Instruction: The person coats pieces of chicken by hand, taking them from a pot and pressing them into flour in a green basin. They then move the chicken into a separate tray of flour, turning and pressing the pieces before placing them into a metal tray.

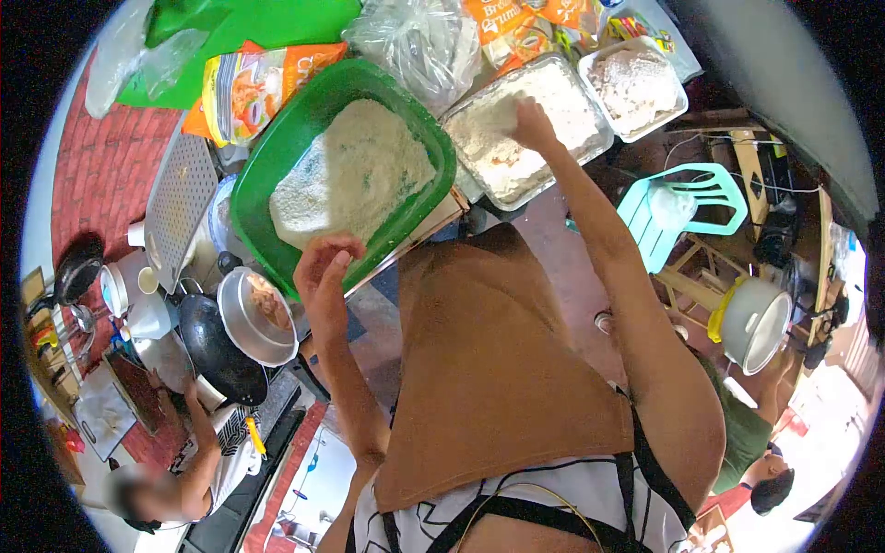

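My left hand [323,263] hovers at the near rim of a green plastic tub [267,157] heaped with white breadcrumbs [355,175]. Its fingers are loosely curled and apart, with nothing in them. My right hand [533,124] reaches farther out into a clear rectangular tray [590,111] of breadcrumbs, fingers pressed down into the crumbs. Whether something lies under them is hidden. A brown apron [489,369] covers my front between the two arms.
A white tray [678,92] of breaded pieces sits right of the clear tray. Breadcrumb packets [263,88] and a plastic bag [415,41] lie behind. A metal bowl [235,327] and black wok [212,355] stand left. Another person [194,470] works at lower left. A turquoise chair [687,203] and pot [756,323] stand at right.
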